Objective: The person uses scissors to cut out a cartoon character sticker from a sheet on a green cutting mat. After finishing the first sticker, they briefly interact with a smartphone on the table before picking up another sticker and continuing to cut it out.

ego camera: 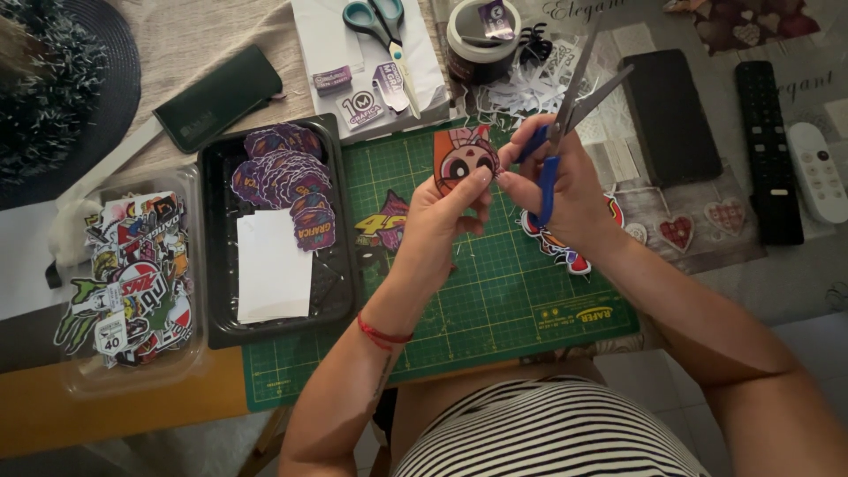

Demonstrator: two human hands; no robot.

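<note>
Hands trimming a cartoon sticker over a green cutting mat

Left hand (pixel 442 216) is pinching a round cartoon-face sticker (pixel 463 159) between thumb and fingertips, clamped on its lower edge, holding it up above the green cutting mat (pixel 495 291). Right hand (pixel 565 190) is closed around the blue handles of the scissors (pixel 565 115), blades sticking up and slightly parted, just beside the sticker's right edge; whether they are touching it is hard to tell. Red string bracelet (pixel 382 334) is sitting on the left wrist. Black tray (pixel 340 291) with purple stickers (pixel 287 168) and a white sheet is lying left of the mat, clear tub (pixel 88 375) of mixed stickers further left. Teal-handled scissors (pixel 378 22) are resting on a white box up top, black remote (pixel 768 150) lying at right
</note>
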